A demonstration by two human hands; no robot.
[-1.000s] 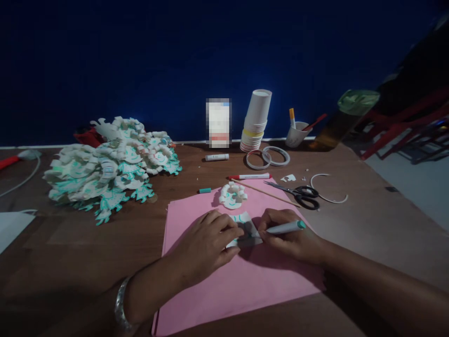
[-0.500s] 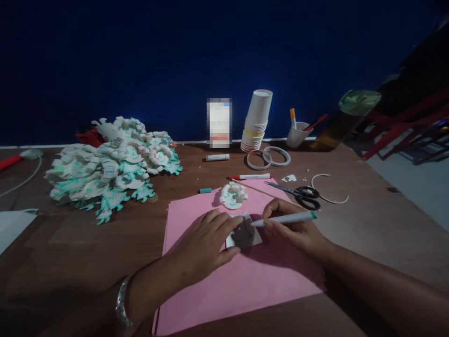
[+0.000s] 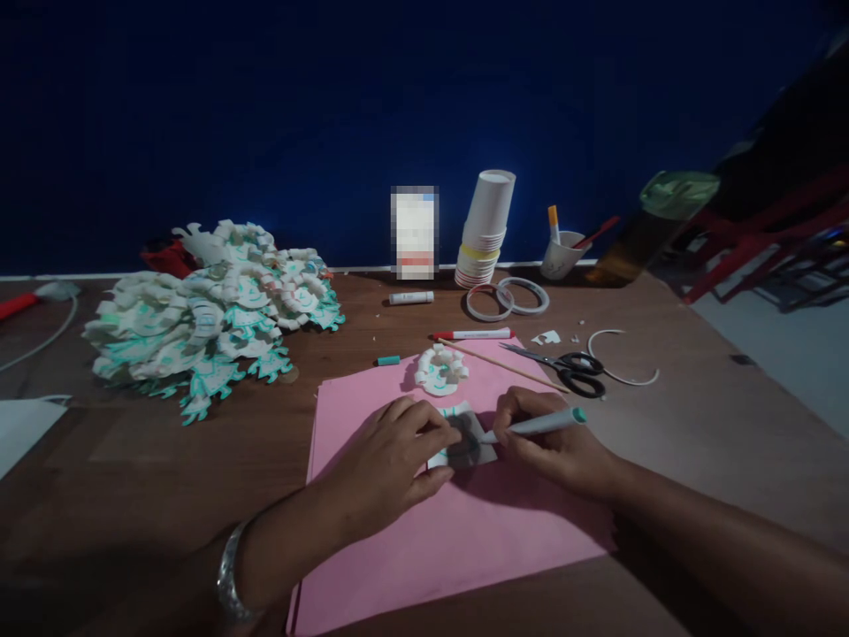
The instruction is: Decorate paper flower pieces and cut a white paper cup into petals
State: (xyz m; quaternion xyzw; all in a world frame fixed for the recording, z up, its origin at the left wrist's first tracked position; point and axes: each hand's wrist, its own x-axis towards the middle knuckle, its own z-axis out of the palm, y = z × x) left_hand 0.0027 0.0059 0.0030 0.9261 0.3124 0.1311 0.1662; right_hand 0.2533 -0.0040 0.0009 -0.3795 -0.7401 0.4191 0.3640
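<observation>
Under my two hands lies a small white piece of paper [image 3: 487,453] with green lines on it, on top of pink sheets [image 3: 411,566]. My left hand [image 3: 398,451] rests on its left side, fingers spread and pressing it down. In my right hand [image 3: 557,442] is a green marker [image 3: 540,425], its tip at the right part of the paper. Just beyond, a round white paper face [image 3: 441,376] with curled paper strips sits on the pink sheets. The marker's green cap [image 3: 388,360] lies to the left of it.
A heap of paper figures [image 3: 245,310] fills the left. Scissors [image 3: 580,376], a thin stick [image 3: 504,361] and a red marker [image 3: 474,334] lie beyond my hands. Behind stand stacked paper cups [image 3: 487,221], tape rings [image 3: 523,296], a cup with pens [image 3: 563,257] and a bottle [image 3: 653,226].
My right hand has shifted the marker's tip slightly right and down, and the marker's back end has dipped. My left fingers have bent a little; green lines show at the paper's top.
</observation>
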